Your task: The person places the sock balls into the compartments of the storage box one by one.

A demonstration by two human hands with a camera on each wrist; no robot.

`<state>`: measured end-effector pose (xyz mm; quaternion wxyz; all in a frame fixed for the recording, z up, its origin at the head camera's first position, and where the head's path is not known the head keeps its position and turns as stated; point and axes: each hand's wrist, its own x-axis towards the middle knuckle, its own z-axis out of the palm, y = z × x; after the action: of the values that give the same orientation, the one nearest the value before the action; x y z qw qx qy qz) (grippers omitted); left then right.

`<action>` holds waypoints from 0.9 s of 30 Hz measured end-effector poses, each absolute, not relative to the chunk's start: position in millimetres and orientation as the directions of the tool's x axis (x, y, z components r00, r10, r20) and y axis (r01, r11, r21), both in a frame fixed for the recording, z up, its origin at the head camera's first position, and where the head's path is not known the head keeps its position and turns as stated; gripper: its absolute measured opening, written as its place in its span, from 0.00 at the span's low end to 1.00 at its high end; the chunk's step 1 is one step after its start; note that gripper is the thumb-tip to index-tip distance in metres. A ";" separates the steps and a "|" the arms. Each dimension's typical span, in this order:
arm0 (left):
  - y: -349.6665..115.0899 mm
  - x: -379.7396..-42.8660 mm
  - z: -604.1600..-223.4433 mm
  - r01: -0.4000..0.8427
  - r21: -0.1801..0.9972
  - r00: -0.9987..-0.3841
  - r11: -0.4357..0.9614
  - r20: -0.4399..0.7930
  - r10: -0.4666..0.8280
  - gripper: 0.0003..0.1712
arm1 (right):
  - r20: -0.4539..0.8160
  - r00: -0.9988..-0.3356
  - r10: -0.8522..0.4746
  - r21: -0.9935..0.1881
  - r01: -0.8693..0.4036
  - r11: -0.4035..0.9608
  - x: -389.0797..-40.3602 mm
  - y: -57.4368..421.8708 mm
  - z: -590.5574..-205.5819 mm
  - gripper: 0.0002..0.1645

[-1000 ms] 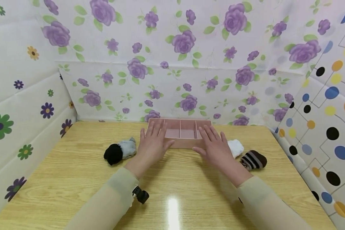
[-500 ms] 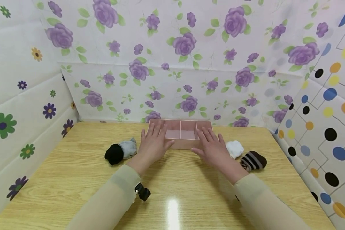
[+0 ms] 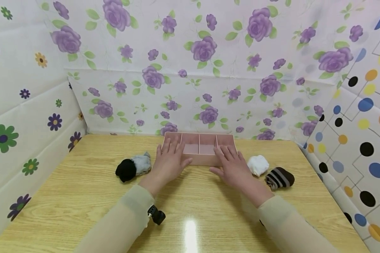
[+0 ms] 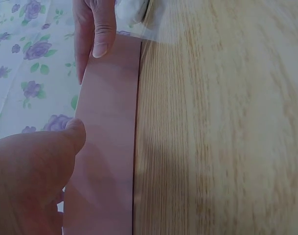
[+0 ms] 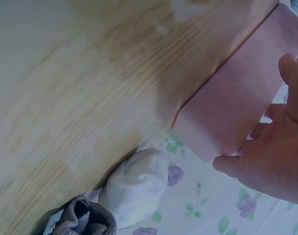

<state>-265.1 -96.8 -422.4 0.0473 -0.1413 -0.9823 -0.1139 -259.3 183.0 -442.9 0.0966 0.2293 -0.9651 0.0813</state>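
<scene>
A pink divided storage box (image 3: 202, 160) stands at the back of the table, its long side facing me. Over its left end lies my left hand (image 3: 168, 160), fingers fairly straight across the rim and thumb along the front wall. My right hand (image 3: 232, 166) lies likewise over the right end. In the left wrist view, both thumbs are by the front wall's upper edge. Left of the box are a black rolled sock (image 3: 126, 170) and a grey rolled sock (image 3: 141, 164). To the right sit a white rolled sock (image 3: 258, 165) and a brown striped sock (image 3: 280, 177).
The wooden table (image 3: 190, 200) carries the box and socks. Flower-print sheeting (image 3: 190, 88) hangs right behind the box. Patterned side sheets stand left and right, the dotted one (image 3: 351, 140) on the right.
Both hands have come down and slightly toward me over the box. The box appears to have shifted a little toward me. The socks stay where they were; the head view shifts slightly.
</scene>
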 end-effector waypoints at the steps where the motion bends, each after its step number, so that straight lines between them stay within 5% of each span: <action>1: -96.7 -264.0 -422.2 0.289 0.208 -0.955 0.934 0.124 0.268 0.50 | 0.234 -0.872 -0.430 -0.111 -0.464 0.879 -258.9 183.1 -443.9 0.51; 18: -99.8 -247.5 -421.8 0.308 0.177 -0.949 0.935 0.125 0.289 0.49 | 0.212 -0.871 -0.442 -0.091 -0.468 0.879 -222.3 172.2 -422.2 0.50; 27: -101.4 -241.7 -423.4 0.320 0.171 -0.946 0.932 0.112 0.305 0.48 | 0.205 -0.923 -0.326 -0.244 -0.370 0.896 -244.0 176.6 -420.8 0.53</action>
<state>-241.7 -101.4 -423.4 0.0418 -0.1592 -0.9819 -0.0940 -244.0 176.6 -420.8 0.0794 0.1792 -0.9705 0.1403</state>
